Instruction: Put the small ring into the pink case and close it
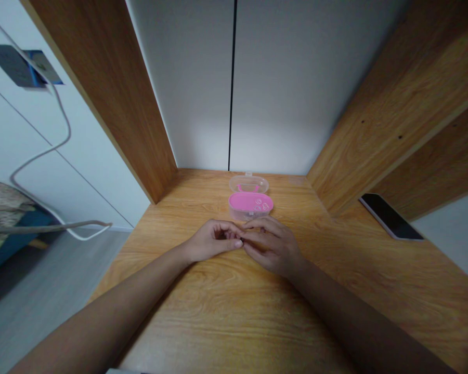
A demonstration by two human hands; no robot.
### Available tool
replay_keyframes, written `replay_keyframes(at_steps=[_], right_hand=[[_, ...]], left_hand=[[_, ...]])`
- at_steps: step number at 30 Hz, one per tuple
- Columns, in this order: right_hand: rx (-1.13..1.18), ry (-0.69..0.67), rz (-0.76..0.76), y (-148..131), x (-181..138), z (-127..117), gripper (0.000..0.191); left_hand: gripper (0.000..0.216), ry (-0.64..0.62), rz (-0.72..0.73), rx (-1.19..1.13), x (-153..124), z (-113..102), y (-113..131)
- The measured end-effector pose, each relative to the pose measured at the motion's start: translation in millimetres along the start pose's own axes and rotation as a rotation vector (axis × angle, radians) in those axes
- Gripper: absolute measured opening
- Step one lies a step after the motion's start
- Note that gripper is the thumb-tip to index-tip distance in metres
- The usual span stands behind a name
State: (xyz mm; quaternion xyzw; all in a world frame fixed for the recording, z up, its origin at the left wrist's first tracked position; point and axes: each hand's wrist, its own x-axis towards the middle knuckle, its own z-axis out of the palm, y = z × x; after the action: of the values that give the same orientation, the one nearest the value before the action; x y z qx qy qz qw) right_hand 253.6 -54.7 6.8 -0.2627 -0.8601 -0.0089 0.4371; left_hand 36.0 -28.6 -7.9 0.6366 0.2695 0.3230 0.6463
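Note:
My left hand (213, 241) and my right hand (271, 245) rest together on the wooden desk (234, 306), fingertips meeting at the middle. Both are curled in a pinch around a tiny dark thing between them, too small to name. Just beyond the fingers stands a small open plastic case (250, 203) with a pink tray inside and its clear lid tipped back. Small pale pieces lie on the pink tray.
A dark phone (391, 216) lies on the desk at the right, beside a wooden side panel. A wooden panel also stands at the left, with a white wall behind. A white cable (42, 153) hangs from a wall socket at far left, above a grey floor.

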Motion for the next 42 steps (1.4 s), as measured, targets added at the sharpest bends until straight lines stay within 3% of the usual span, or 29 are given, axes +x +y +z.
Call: replay_keyframes(at_steps=[12,23,36,42], right_hand=[[0.029,0.001,-0.006,-0.4,0.7,2.3,0.032],[0.033,0.027,-0.015,1.3,-0.3,0.0,0.032],[0.053,0.070,-0.034,2.6,0.4,1.2,0.026],[0.066,0.064,-0.039,1.3,1.1,1.9,0.025]], left_hand=[[0.032,0.037,0.014,-0.032,-0.1,1.4,5.0],[0.029,-0.016,0.066,-0.010,-0.1,-0.5,9.4],[0.035,-0.069,0.027,0.043,-1.1,-1.8,9.8],[0.036,-0.025,-0.018,0.006,-1.6,-1.6,5.4]])
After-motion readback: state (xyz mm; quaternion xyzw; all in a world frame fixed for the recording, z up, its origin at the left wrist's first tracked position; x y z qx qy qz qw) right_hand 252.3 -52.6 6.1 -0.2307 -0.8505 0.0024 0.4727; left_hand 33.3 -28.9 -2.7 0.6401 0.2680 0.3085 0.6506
